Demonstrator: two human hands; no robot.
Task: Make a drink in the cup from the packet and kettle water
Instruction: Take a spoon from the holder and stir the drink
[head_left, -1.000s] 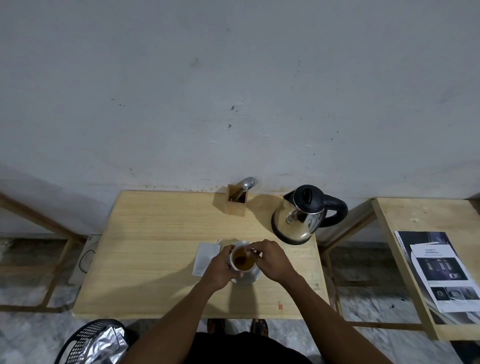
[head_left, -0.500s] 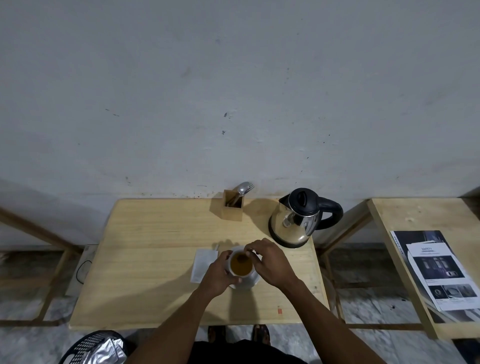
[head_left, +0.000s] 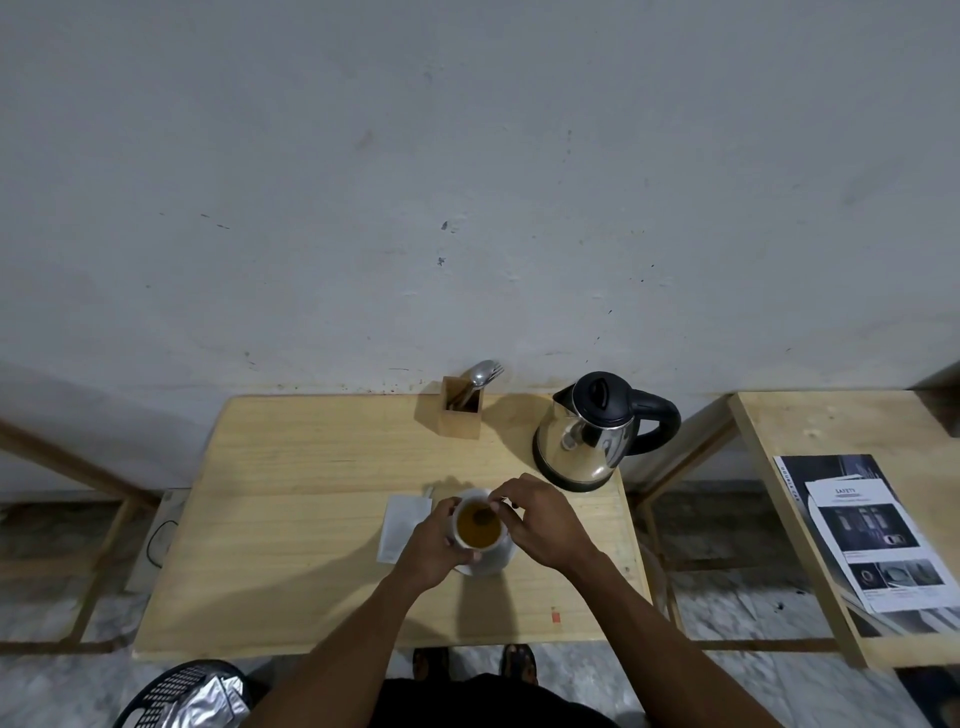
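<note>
A white cup (head_left: 479, 535) of brown drink stands on a white saucer (head_left: 497, 562) near the front of the wooden table (head_left: 311, 493). My left hand (head_left: 435, 543) wraps the cup's left side. My right hand (head_left: 540, 519) hovers over the right rim with fingertips pinched together, seemingly on a thin string. A dark tea bag (head_left: 483, 516) floats in the drink below those fingertips. The white torn packet (head_left: 400, 525) lies flat just left of the cup. The steel kettle (head_left: 587, 441) with black lid and handle stands at the back right, untouched.
A wooden holder (head_left: 461, 413) with a spoon (head_left: 480, 371) stands at the table's back edge by the wall. A second wooden table (head_left: 831, 426) on the right carries printed sheets (head_left: 865, 535). A black basket (head_left: 182, 693) with foil sits on the floor at front left.
Both hands stay on the cup. My right fingertips have shifted slightly along the rim, and the dark tea bag has moved within the drink.
</note>
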